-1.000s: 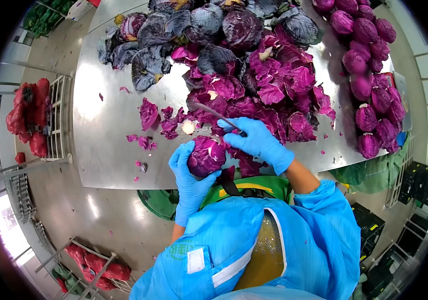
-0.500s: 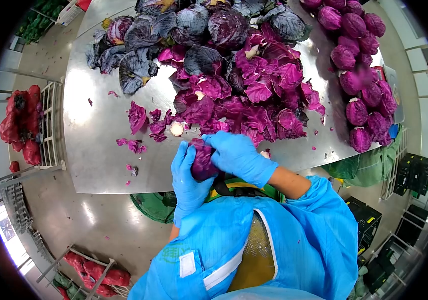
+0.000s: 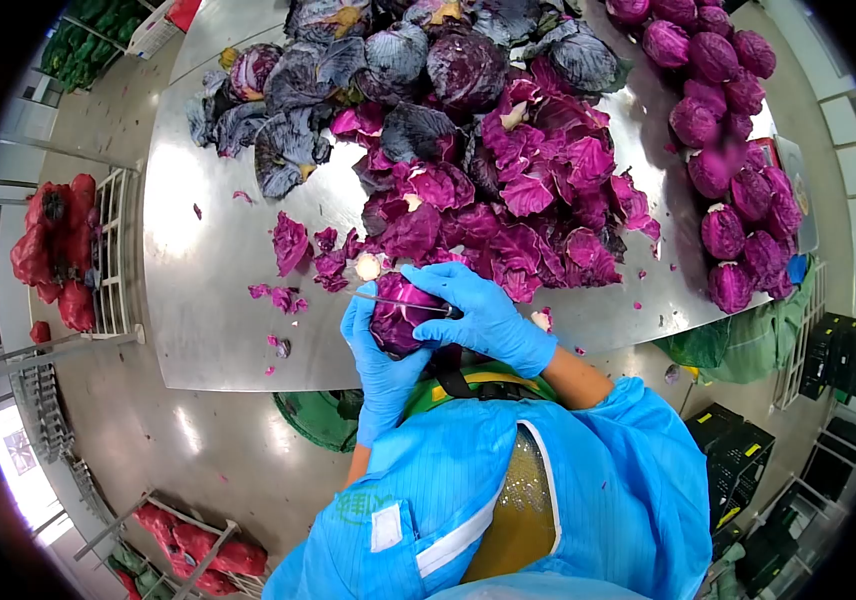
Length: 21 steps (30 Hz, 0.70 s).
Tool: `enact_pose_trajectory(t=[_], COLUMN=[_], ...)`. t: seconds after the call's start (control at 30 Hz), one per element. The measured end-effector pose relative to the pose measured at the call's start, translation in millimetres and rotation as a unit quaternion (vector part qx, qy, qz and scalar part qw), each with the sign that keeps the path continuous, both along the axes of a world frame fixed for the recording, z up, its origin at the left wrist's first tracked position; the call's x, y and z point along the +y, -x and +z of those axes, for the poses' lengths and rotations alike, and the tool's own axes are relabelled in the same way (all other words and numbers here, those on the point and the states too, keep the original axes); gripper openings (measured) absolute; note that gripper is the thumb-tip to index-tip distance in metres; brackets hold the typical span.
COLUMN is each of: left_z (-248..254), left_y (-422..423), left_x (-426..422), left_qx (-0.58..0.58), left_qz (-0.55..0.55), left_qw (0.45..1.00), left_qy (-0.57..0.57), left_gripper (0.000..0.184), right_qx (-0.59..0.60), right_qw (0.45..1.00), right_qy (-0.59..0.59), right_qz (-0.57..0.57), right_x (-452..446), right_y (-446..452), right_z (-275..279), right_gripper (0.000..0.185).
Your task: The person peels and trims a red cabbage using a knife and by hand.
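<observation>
A purple cabbage head [image 3: 400,318] is held near the table's front edge in my blue-gloved left hand [image 3: 382,370], whose fingers wrap its left side and underside. My gloved right hand [image 3: 488,318] is closed on the dark handle of a knife [image 3: 398,300]. The thin blade lies across the upper part of the cabbage and points left. Fingers of my right hand also touch the cabbage's right side. Just above it, a round pale piece of stem [image 3: 368,267] rests on the table beside loose purple leaves [image 3: 330,262].
Loose purple leaves [image 3: 528,200] pile up mid-table, with dark-leaved cabbages [image 3: 467,70] behind. Purple heads [image 3: 723,232] line the right side of the metal table [image 3: 218,330]. Red sacks [image 3: 53,250] stand on a rack at left, black crates [image 3: 738,462] on the floor at right.
The knife, held away from the cabbage at first, now lies across it. My right hand has come left and down to the cabbage. A pale piece has appeared right of my right hand.
</observation>
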<state>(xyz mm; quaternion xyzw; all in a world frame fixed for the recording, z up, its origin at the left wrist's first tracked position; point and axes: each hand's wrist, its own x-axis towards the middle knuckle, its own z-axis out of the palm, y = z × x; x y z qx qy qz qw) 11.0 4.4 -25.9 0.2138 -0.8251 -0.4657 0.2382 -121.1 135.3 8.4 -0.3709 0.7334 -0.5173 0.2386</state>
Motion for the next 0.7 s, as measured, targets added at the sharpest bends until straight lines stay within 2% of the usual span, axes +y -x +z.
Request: enact_pose_trajectory(t=[0.1, 0.13, 0.23, 0.27, 0.3, 0.33, 0.37, 0.4, 0.43, 0.53, 0.57, 0.63, 0.7], left_z=[22, 29, 51, 48, 47, 46, 45, 42, 38, 33, 31, 28, 31], left_y=[-6, -6, 3, -1, -5, -11, -16, -18, -20, -16, -15, -13, -10], left_x=[-20, -23, -20, -22, -25, -28, -31, -34, -36, -34, -30, -24, -23], left_qx=[-0.061, -0.081, -0.187, -0.187, -0.189, -0.191, -0.194, -0.190, -0.175, -0.124, -0.105, -0.070, -0.104], left_qz=[-0.056, -0.058, -0.053, -0.059, -0.050, -0.040, -0.030, -0.015, -0.013, -0.021, -0.027, -0.039, -0.081], left_qw=[0.993, 0.989, 0.978, 0.975, 0.979, 0.981, 0.980, 0.978, 0.981, 0.987, 0.989, 0.990, 0.991], left_qy=[0.085, 0.106, 0.069, 0.102, 0.057, 0.012, -0.032, -0.082, -0.082, -0.100, -0.104, -0.112, -0.008], left_gripper=[0.101, 0.100, 0.101, 0.103, 0.103, 0.103, 0.103, 0.104, 0.103, 0.103, 0.103, 0.104, 0.111], right_qx=[0.004, 0.014, 0.034, 0.039, 0.082, 0.009, -0.017, 0.186, 0.225, 0.275, 0.168, 0.049, -0.119], right_qw=[1.000, 0.998, 0.996, 0.988, 0.980, 0.972, 0.959, 0.947, 0.939, 0.943, 0.975, 0.996, 0.990], right_qy=[0.004, 0.052, 0.060, 0.098, 0.093, 0.030, -0.039, 0.032, -0.044, -0.111, -0.109, -0.060, -0.070], right_qz=[0.005, -0.021, -0.055, -0.116, -0.155, -0.234, -0.279, -0.260, -0.256, -0.153, -0.100, -0.047, 0.014], right_x=[-2, -7, -13, -15, -12, -3, 7, 18, 21, 13, 10, -10, -26], right_y=[-1, -6, -10, -6, 10, 22, 40, 58, 58, 36, 24, 7, 3], right_z=[-7, -9, -6, -18, -12, -19, 0, -18, 2, 15, 13, -5, -7], right_gripper=[0.063, 0.052, 0.038, 0.026, 0.023, 0.022, 0.028, 0.048, 0.071, 0.086, 0.086, 0.080, 0.066])
